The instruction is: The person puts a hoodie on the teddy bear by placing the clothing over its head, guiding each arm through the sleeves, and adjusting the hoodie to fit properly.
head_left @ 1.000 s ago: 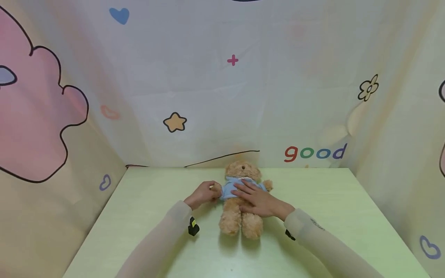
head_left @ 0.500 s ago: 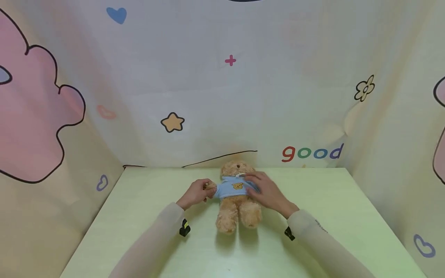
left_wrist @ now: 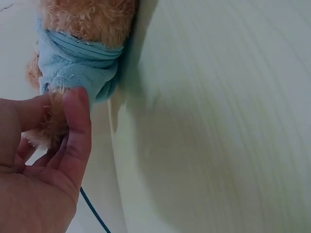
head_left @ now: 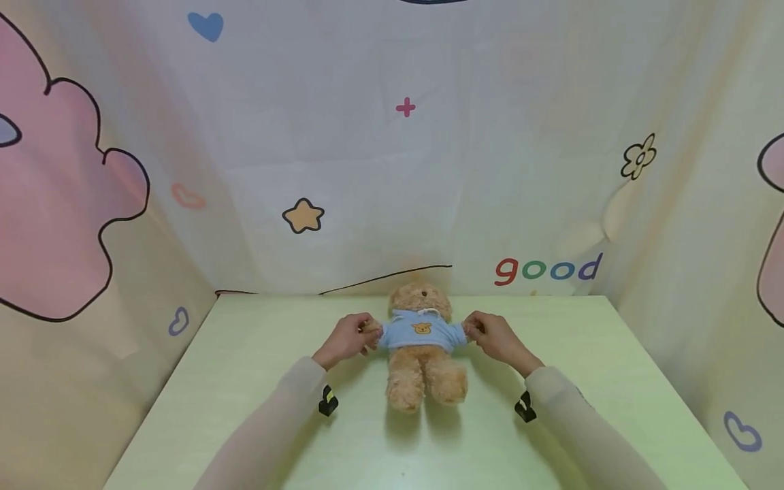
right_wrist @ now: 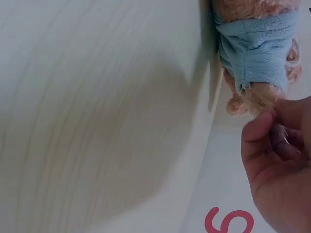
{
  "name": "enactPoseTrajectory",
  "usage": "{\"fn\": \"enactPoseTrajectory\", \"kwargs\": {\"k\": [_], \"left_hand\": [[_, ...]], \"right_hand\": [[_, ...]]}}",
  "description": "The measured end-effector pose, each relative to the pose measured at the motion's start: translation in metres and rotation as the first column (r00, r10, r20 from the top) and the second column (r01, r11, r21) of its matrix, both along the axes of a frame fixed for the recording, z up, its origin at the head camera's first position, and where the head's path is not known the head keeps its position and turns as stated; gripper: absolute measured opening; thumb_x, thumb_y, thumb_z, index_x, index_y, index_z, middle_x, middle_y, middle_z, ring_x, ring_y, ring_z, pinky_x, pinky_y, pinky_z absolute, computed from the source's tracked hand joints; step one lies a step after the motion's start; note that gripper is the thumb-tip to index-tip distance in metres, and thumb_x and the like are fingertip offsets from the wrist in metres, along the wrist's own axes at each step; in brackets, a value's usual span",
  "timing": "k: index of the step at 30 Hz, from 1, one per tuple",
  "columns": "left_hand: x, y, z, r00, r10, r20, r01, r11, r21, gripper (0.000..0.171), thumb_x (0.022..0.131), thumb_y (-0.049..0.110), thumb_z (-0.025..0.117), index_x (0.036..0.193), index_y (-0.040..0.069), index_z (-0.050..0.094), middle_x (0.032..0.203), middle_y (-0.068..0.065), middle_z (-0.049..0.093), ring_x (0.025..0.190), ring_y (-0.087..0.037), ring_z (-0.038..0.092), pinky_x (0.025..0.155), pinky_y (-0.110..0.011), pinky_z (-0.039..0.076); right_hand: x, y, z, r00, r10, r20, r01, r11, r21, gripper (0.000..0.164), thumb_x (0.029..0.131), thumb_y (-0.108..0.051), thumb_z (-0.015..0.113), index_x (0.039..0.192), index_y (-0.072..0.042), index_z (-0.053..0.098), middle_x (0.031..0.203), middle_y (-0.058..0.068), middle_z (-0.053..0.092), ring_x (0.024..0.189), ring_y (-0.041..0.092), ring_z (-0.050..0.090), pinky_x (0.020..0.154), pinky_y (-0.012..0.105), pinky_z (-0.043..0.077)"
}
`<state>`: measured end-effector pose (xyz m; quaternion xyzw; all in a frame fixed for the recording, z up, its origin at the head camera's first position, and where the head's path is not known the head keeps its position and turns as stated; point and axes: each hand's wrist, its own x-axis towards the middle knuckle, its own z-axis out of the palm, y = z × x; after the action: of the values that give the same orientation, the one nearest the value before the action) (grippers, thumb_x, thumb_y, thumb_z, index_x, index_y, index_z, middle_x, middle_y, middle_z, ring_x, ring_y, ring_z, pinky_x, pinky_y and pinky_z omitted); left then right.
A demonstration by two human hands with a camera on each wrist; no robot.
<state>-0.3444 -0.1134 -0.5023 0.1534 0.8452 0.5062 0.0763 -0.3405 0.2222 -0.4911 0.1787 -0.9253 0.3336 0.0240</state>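
Note:
A brown teddy bear (head_left: 405, 381) in a light blue shirt (head_left: 401, 331) with a small animal-face patch is at the far middle of the table, chest toward me, legs toward the near side. My left hand (head_left: 348, 338) pinches the paw on the bear's left-hand side; in the left wrist view thumb and fingers close round the furry paw (left_wrist: 53, 127). On the other side my right hand (head_left: 499, 338) pinches the opposite paw, and the right wrist view shows thumb and finger meeting on its fur (right_wrist: 262, 96). Both bear arms stretch out sideways.
The pale green table (head_left: 257, 408) ends at a printed cloth backdrop (head_left: 367, 170) right behind the bear's head. Cloth walls also rise on the left and right. A black wrist strap piece (head_left: 328, 401) hangs under each sleeve.
My right hand has lifted off the bear's chest, moved right and taken hold of the paw there. The left hand keeps its hold on the other paw. The shirt patch is uncovered now.

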Motion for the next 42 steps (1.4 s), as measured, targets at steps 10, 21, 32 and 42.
{"fn": "enactPoseTrajectory", "kwargs": {"k": [10,21,32,42], "left_hand": [[0.01,-0.003,-0.006,0.936,-0.01,0.351,-0.028,0.994,0.102,0.059,0.09,0.054,0.05,0.113,0.0,0.05,0.098,-0.017,0.064,0.077,-0.025,0.068,0.066,-0.036,0.056],[0.016,0.023,-0.005,0.897,-0.245,0.367,0.058,0.89,0.452,0.042,0.097,0.026,0.035,0.137,0.015,0.04,0.145,-0.009,0.039,0.126,-0.029,0.047,0.092,-0.043,0.049],[0.015,0.026,0.017,0.99,-0.075,-0.116,0.096,0.979,0.181,0.06,0.088,0.003,0.052,0.14,0.03,0.038,0.141,0.0,0.041,0.129,-0.027,0.037,0.092,-0.04,0.041],[0.015,0.032,0.016,0.99,0.032,0.137,-0.062,0.974,0.218,0.081,0.074,0.053,0.071,0.143,0.031,0.032,0.151,-0.005,0.026,0.135,-0.027,0.034,0.104,-0.049,0.036]], "right_hand": [[0.01,-0.012,0.004,0.968,-0.061,-0.244,0.089,0.991,0.104,0.014,0.09,-0.017,0.06,0.102,-0.012,0.064,0.093,0.005,0.06,0.066,0.01,0.05,0.059,0.027,0.041],[0.028,-0.04,0.03,0.944,0.216,0.251,-0.194,0.975,-0.109,0.042,0.093,-0.027,0.056,0.134,-0.019,0.048,0.119,0.018,0.06,0.097,0.027,0.066,0.067,0.036,0.056],[0.047,-0.065,0.022,0.786,0.392,0.478,-0.002,0.775,-0.632,0.057,0.094,-0.038,0.051,0.134,-0.008,0.026,0.138,0.019,0.037,0.129,0.038,0.042,0.09,0.049,0.05],[0.043,-0.08,0.009,0.726,0.42,0.544,0.013,0.783,-0.622,0.065,0.092,-0.045,0.051,0.14,-0.006,0.033,0.131,0.014,0.052,0.11,0.02,0.059,0.087,0.04,0.052]]}}
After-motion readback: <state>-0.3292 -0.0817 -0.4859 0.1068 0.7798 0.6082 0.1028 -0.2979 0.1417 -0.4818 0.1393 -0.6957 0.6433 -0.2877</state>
